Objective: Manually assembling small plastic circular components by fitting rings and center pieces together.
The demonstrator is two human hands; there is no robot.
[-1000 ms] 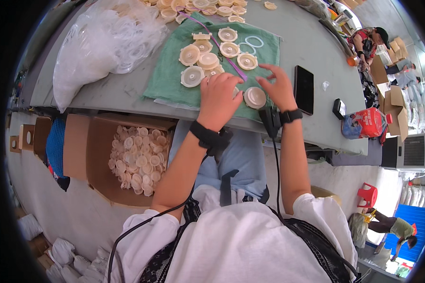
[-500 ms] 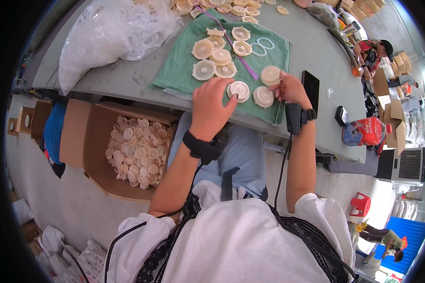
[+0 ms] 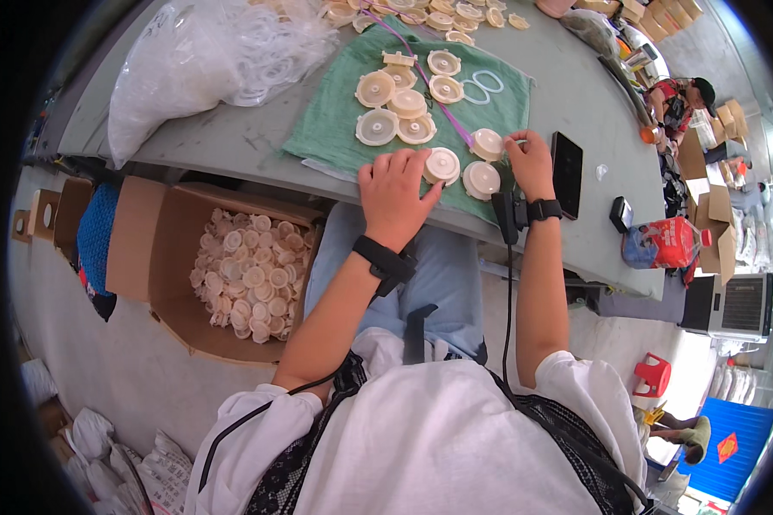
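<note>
My left hand lies at the front of the green cloth, thumb and index finger closed around the edge of a round cream plastic cap. My right hand has its fingers pinched together just right of a second cap; what they hold, if anything, is hidden. Nearer to me, between the hands, lies a third cap. Farther back, a group of similar round parts sits close together, some overlapping. Two thin clear rings and a purple strip lie beside them.
A clear bag of rings stands at the left, with loose parts at the back. Right of my hand lie a phone and a red-labelled bottle. A cardboard box of parts sits below the table edge.
My right hand has set its cap down on the cloth and drawn its fingers slightly off it. My left hand has shifted a little right, still at the same cap.
</note>
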